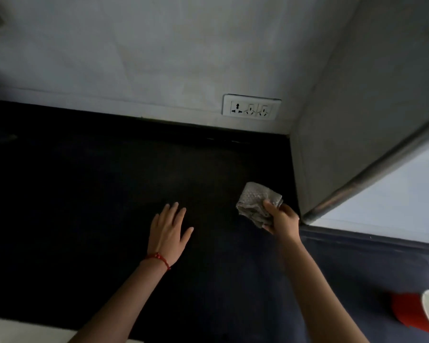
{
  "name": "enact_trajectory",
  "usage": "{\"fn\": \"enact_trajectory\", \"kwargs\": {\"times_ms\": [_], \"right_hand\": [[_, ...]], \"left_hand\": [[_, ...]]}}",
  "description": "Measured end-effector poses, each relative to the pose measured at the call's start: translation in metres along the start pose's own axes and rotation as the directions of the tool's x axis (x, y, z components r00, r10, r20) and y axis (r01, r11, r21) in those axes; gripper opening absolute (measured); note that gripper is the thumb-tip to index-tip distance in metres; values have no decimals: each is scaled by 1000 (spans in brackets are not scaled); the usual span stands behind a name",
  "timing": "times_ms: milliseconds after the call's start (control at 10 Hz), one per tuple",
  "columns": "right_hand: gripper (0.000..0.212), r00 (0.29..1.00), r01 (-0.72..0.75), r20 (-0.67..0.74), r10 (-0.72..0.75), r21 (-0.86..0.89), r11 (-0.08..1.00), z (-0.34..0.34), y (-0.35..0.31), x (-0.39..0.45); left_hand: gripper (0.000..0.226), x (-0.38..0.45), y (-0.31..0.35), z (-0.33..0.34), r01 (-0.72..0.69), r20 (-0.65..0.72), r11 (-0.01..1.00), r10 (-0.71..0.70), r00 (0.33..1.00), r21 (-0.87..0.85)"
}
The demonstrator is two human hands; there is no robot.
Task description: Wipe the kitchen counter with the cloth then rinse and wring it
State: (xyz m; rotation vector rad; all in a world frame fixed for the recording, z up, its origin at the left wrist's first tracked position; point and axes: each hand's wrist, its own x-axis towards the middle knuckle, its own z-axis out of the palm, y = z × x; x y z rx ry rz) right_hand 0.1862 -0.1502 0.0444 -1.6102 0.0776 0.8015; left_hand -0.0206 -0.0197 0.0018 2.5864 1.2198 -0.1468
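You have a single view, worn on your head, looking forward and steeply down at the dark table (109, 181) from close by; the wall (159, 45) rises beyond your fingers (176, 209).

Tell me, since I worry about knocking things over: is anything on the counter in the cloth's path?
Nothing visible. The right hand holds the cloth above the dark counter. The left hand lies flat on the counter, beside the cloth. The red cup lies at the far right.
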Motion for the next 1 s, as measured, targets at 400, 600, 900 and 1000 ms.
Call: {"fn": "enact_trajectory", "kwargs": {"times_ms": [400,600,900,1000], "right_hand": [[37,999,-43,-9,43,1,999,60,-63,131],[58,975,83,-135,-176,-513,854,68,-71,154],[61,956,47,-124,-268,-833,552,75,-70,133],[61,934,165,-32,-355,-843,512,72,-69,111]], "left_hand": [[71,16,-18,15,-11,73,996,5,997,83],[69,18,-21,17,-11,76,998,7,997,56],[69,16,-21,13,-6,156,1000,1,988,28],[56,19,-19,12,-9,66,1000,11,998,-26]]}}
